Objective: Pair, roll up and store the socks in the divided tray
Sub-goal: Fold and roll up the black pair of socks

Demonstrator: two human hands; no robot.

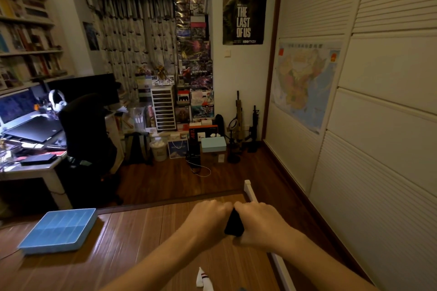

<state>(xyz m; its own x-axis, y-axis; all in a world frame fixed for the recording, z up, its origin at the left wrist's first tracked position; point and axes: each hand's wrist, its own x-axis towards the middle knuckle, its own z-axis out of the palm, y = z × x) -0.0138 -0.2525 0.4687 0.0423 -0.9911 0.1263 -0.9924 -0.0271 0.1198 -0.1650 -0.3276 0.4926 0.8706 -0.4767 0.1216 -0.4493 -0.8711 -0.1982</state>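
Black sock (234,223): a dark bundle clamped between the two hands, which meet knuckle to knuckle above a wooden surface (142,243). Only a wedge of it shows in the gap between the hands, narrow at the knuckles and wider toward the wrists.

Left hand (208,217): fingers curled into a fist round the left side of the bundle. Seen from the back; fingertips hidden.

Right hand (260,222): fingers likewise curled round the right side, thumb side touching the left hand at the top of the wedge. Fingertips hidden. Whether the bundle is one sock or a pair cannot be told.

Blue divided tray (49,248): on the same surface, well apart from the left fingers, out to their left. No sock is visible in its compartments.

White sock (201,277): red stripes, lying on the surface nearer the person than the fingers, between the forearms, partly cut off by the frame edge.

Legible writing: poster (244,6) on the far wall, well beyond the fingers, reads "THE LAST OF US" with "HBO max" below. Wall map (305,85) on the wardrobe door, to the right of the right fingers; its heading is too small to read.
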